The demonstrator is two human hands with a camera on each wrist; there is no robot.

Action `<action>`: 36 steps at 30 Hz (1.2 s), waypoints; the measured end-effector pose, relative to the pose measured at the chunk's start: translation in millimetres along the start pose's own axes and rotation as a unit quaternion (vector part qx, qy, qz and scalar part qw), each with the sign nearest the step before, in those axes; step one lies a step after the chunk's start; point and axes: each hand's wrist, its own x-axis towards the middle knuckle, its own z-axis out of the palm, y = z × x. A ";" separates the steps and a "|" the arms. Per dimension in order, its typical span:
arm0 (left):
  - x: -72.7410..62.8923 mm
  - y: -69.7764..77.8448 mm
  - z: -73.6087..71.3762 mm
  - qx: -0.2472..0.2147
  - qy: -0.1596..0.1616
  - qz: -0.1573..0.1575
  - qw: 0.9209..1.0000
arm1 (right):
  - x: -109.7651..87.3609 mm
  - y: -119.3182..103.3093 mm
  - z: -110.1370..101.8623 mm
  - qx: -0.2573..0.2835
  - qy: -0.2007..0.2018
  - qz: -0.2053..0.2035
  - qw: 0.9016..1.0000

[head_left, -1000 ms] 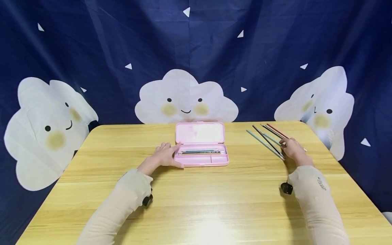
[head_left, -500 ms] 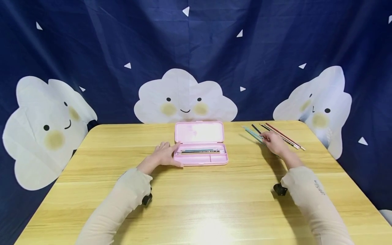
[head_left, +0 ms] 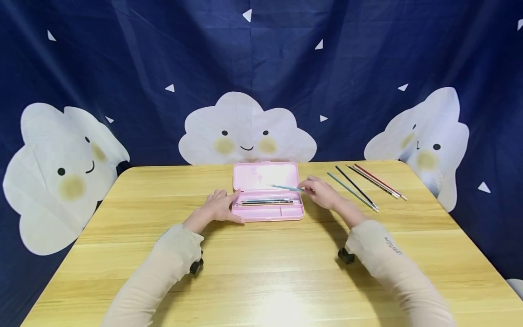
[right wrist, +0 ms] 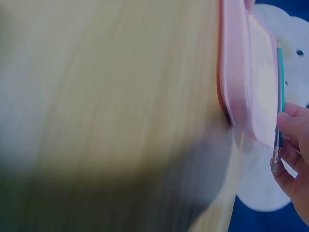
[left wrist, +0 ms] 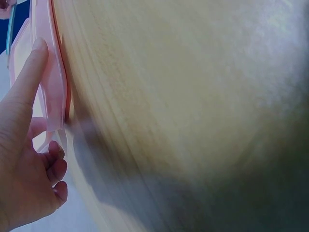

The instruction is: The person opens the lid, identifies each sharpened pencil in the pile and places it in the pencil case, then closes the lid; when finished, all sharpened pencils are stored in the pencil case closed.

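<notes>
- One teal pencil [head_left: 284,187] in the right hand [head_left: 322,193], pinched between thumb and fingers near the eraser end; eraser pokes out past the grip (right wrist view).
- Pencil location: held up around the hinge line of the pink pencil case [head_left: 257,212], right half, overlapping the lower edge of the lid [head_left: 265,176] in the head view. Height above the case: can't tell.
- Key relation: pencil's long axis runs left-right, tip to the left, almost parallel to the case and to the row of pencils [head_left: 267,202] in its long rear compartment. That compartment sits just on the near side of the pencil, so the offset reads as toward the person and down, with little turn.
- Right hand is the nearer one, at the case's right end; contact with the case unclear.
- Left hand [head_left: 218,207] holds the case's left end: thumb along the front wall, index spread to the back corner, other fingers loosely bent.
- Loose pencils [head_left: 357,187]: on the table [head_left: 261,254], right of the right hand, lying diagonally.
</notes>
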 end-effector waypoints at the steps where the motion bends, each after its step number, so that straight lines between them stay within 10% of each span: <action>1: -0.6 0.4 -0.4 0.000 -0.001 0.000 1.000 | 3.7 -3.7 3.8 -0.003 -0.004 -0.008 1.000; 21: 0.0 0.8 1.5 0.015 0.012 0.006 1.000 | 48.5 -37.1 51.2 -0.055 -0.095 0.004 0.994; 36: 0.2 -0.2 1.7 0.016 0.010 0.003 1.000 | 25.5 -11.5 24.7 0.024 -0.013 0.035 0.999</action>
